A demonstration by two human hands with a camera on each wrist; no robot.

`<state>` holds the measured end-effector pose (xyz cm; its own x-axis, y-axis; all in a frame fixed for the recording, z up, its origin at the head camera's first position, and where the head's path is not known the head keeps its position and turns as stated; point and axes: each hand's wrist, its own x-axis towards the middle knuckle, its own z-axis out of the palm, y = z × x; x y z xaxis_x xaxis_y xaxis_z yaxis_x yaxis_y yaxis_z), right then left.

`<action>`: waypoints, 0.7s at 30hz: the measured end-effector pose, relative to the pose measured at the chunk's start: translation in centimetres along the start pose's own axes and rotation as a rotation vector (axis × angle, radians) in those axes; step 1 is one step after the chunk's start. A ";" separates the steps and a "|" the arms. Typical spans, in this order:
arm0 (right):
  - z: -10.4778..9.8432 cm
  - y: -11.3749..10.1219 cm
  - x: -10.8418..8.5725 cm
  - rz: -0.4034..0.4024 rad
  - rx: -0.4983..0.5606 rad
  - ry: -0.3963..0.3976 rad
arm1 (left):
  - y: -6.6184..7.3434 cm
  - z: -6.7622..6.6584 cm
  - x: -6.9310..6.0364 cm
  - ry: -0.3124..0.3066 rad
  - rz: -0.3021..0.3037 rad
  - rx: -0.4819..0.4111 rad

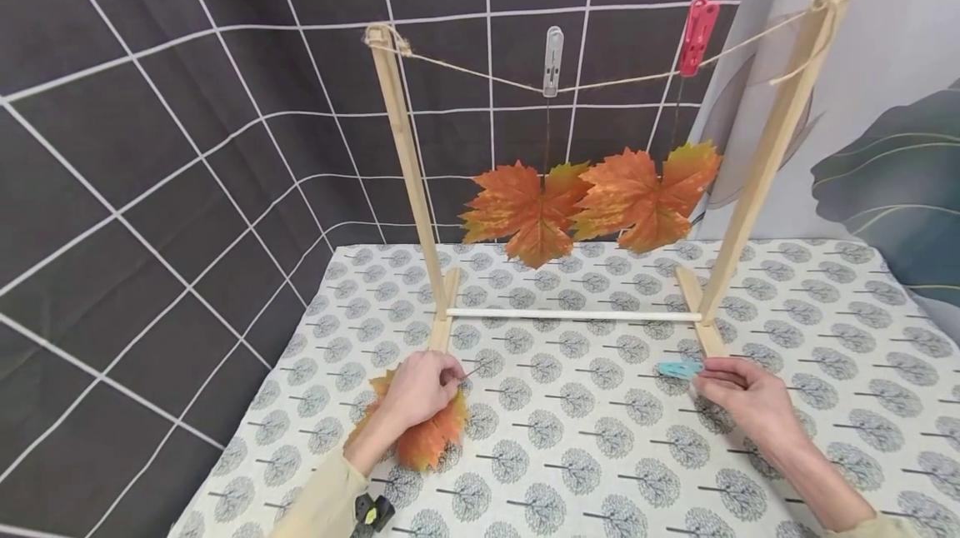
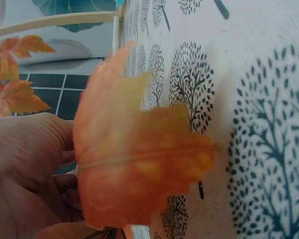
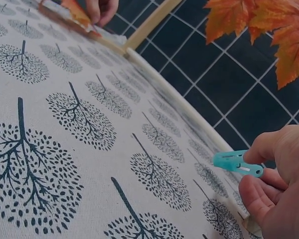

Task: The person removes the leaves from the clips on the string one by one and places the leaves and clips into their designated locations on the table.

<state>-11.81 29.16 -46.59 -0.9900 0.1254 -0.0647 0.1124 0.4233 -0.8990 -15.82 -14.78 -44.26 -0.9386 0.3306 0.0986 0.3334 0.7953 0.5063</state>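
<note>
The left hand (image 1: pixel 422 392) pinches an orange leaf (image 1: pixel 426 440) near its stem, at the foot of the frame's left post. In the left wrist view the leaf (image 2: pixel 139 159) spreads beyond the curled fingers of the hand (image 2: pixel 35 169). A teal clothespin (image 1: pixel 679 370) is pinched between thumb and fingers of the right hand (image 1: pixel 753 401), by the right foot of the frame. The right wrist view has the clothespin (image 3: pixel 236 163) at the fingertips of the hand (image 3: pixel 279 184).
A wooden frame (image 1: pixel 408 146) carries a twine line (image 1: pixel 465 70). A white clip (image 1: pixel 552 63) and a pink clip (image 1: pixel 698 37) on it hold two leaves (image 1: pixel 536 217) by their stems. A white rod (image 1: pixel 570 315) joins the frame's feet above the tree-patterned cloth (image 1: pixel 543 438).
</note>
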 end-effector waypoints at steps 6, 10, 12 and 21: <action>0.0 0.2 0.0 0.010 -0.025 -0.008 | -0.1 0.4 -0.1 -0.002 0.000 0.006; 0.0 0.3 0.0 0.015 -0.051 0.003 | -0.5 0.6 -0.1 -0.001 0.002 -0.016; 0.0 0.3 -0.1 0.012 -0.062 0.007 | -0.6 0.6 0.0 0.000 0.004 -0.025; -0.3 0.3 -0.5 -0.010 -0.140 -0.048 | -0.8 1.1 0.0 -0.013 -0.005 -0.026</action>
<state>-11.29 29.52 -46.69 -0.9937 0.0792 -0.0797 0.1101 0.5454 -0.8309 -15.98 -14.82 -45.62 -0.9388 0.3339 0.0850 0.3265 0.7834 0.5288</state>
